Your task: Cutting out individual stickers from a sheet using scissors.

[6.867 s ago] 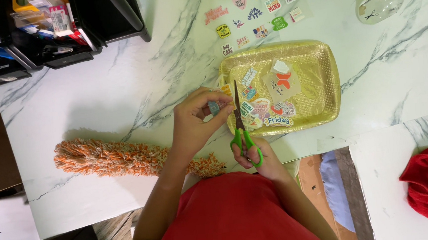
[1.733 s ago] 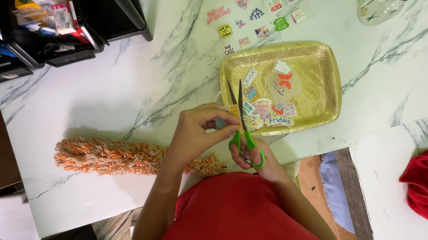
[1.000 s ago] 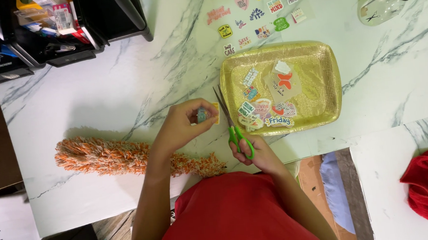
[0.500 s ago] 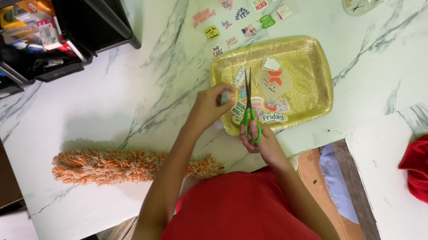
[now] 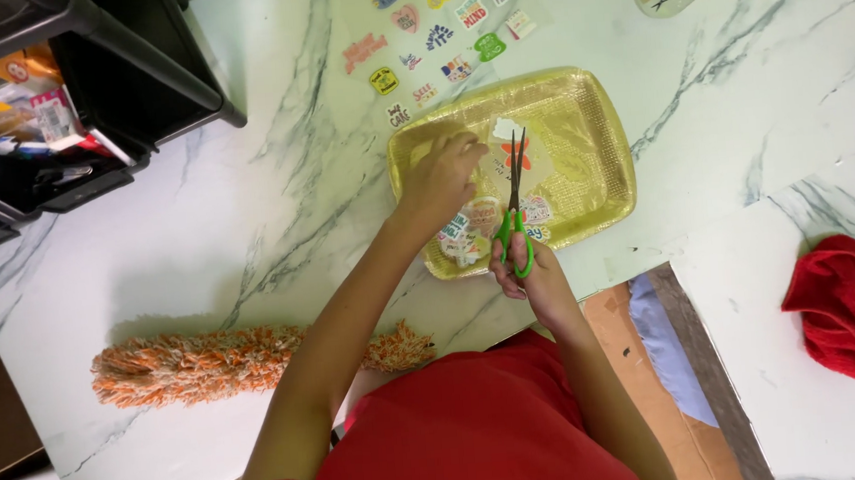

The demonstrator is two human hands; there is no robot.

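My left hand (image 5: 440, 174) is over the gold tray (image 5: 598, 173), just above the centre of the frame, fingers curled down onto the pale cut-outs lying in its upper part; I cannot tell whether they pinch one or only press on it. My right hand (image 5: 530, 273) sits just below the tray's lower edge, fingers through the loops of the green-handled scissors (image 5: 514, 209), gripping them. The blades point up the frame over the tray, slightly parted, tips near a white and orange sticker (image 5: 513, 146). More cut stickers (image 5: 467, 232) lie in the tray's lower left part, between my two hands. Above the tray, a scatter of colourful stickers (image 5: 439, 39) spreads on the marble table (image 5: 195, 216). An orange fluffy duster (image 5: 215, 363) lies at lower left, a red cloth (image 5: 848, 306) at far right.
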